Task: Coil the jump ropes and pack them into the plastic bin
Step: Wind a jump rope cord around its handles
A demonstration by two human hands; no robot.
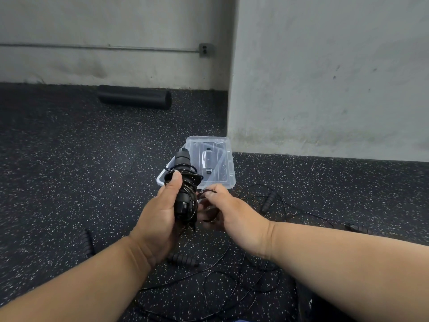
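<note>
Open floor [69, 159] left of the hands; wall [325, 77] beyond; left hand [160, 219] grips the coiled jump rope [184, 182] handles, fingers curled; right hand [229, 212] pinches its cord; plastic bin [228, 180] just beyond.

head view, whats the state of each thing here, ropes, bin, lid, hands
coiled jump rope: wound round its handles, held upright above the floor
left hand: grips the coiled bundle
right hand: pinches a loop of the cord
plastic bin: on the floor, open, mostly hidden behind the bundle
lid: off, lying beside the bin
loose jump ropes: uncoiled, tangled on the floor
foam roller: lying by the wall
</note>
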